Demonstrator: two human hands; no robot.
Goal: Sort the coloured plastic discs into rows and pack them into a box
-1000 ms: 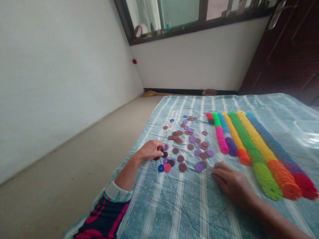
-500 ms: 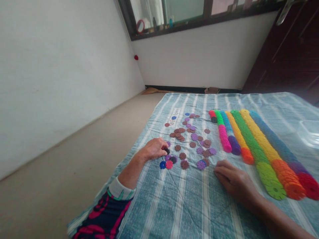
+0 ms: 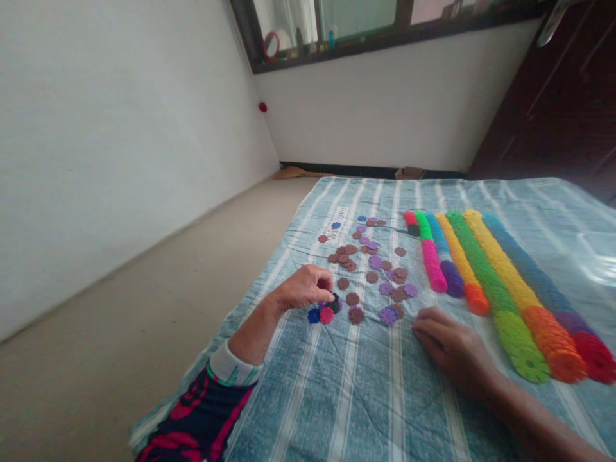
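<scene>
My left hand (image 3: 307, 287) is curled, its fingertips pinching a small black disc (image 3: 333, 299) at the near left edge of a scatter of brown and purple plastic discs (image 3: 370, 269). A blue disc (image 3: 314, 316) and a pink disc (image 3: 326, 315) lie just below those fingers. My right hand (image 3: 450, 350) rests flat on the striped blue blanket (image 3: 366, 398), fingers stretched out toward the scatter, holding nothing. To its right lie several long rolls of stacked discs (image 3: 491, 282) in pink, purple, orange, green, yellow, blue and red.
The blanket covers a raised surface whose left edge drops to a bare beige floor (image 3: 144, 308). White walls and a dark-framed window (image 3: 337, 32) stand behind. A dark wooden door (image 3: 553, 109) is at the right.
My left hand has slid a little toward me and to the right, from the purple disc near the scatter's left edge to the black disc. My right hand has stayed put.
</scene>
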